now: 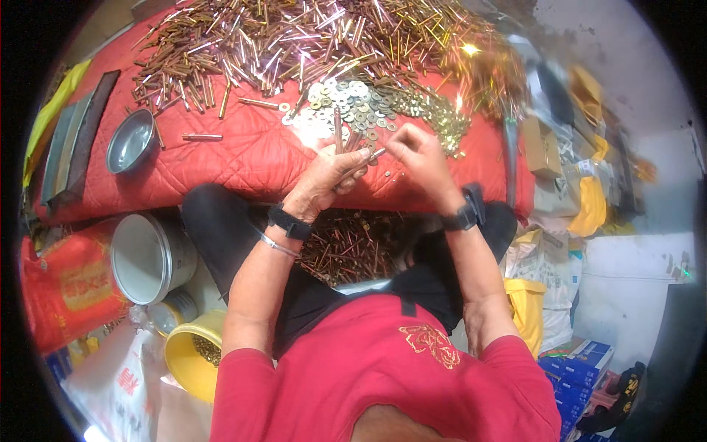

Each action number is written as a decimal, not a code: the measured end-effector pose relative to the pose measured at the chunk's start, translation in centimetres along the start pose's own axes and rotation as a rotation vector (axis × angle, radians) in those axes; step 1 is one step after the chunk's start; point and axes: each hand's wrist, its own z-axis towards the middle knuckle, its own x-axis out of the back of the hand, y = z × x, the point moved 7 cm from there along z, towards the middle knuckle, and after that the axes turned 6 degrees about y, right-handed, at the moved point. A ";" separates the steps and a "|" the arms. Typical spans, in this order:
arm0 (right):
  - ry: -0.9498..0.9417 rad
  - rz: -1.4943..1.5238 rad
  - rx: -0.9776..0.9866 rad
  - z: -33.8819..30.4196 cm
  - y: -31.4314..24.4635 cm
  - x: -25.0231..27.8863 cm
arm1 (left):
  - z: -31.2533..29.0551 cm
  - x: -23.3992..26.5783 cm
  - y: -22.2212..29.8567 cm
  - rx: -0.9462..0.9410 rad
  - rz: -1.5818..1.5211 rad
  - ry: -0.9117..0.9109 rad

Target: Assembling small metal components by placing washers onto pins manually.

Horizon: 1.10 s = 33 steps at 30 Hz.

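Note:
My left hand (328, 175) is closed around several coppery metal bolts (338, 127), which stick up and out between the thumb and fingers. My right hand (418, 151) is close beside it, thumb and fingertips pinched at the end of one bolt; whatever small piece they hold is too small to make out. Just beyond both hands, flat round washers (352, 99) lie in a silvery pile. A heap of small brassy nuts (434, 118) spreads to its right. Farther back, a large mass of loose bolts (272, 44) covers the red quilted cloth (243, 162).
A metal bowl (132, 142) sits on the cloth at left, near a single bolt (202, 137). More bolts (346, 250) lie below, between my legs. At lower left stand a grey-white bucket (143, 258) and a yellow bucket (184, 350) with small metal pieces. Blue boxes (582, 368) are stacked at lower right.

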 end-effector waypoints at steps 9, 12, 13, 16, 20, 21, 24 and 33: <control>0.102 0.117 -0.155 0.0 1.8 0.5 | -0.2 -0.3 0.2 0.003 -0.017 -0.014; 0.103 -0.139 0.181 -0.3 -1.2 0.0 | 0.0 0.0 -0.2 0.027 -0.033 -0.012; 0.072 -0.136 0.077 -0.1 -0.5 0.0 | -0.1 -0.1 -0.4 0.048 -0.038 -0.012; 0.058 -0.156 -0.040 -0.2 0.5 0.5 | -0.3 -0.3 -0.4 0.065 -0.034 0.000; 0.147 -0.193 0.260 -0.5 -2.1 -0.1 | 0.1 -0.2 -0.4 0.031 -0.055 -0.013; 0.154 -0.183 0.316 -0.6 -2.6 -0.2 | 0.1 -0.2 -0.3 0.029 -0.048 -0.006; 0.114 -0.063 0.215 -0.5 -1.7 -1.1 | -0.1 -0.5 -0.6 0.035 -0.033 -0.002; 0.131 -0.133 0.071 0.1 0.0 -0.4 | 0.1 -0.3 -1.4 0.049 0.051 0.065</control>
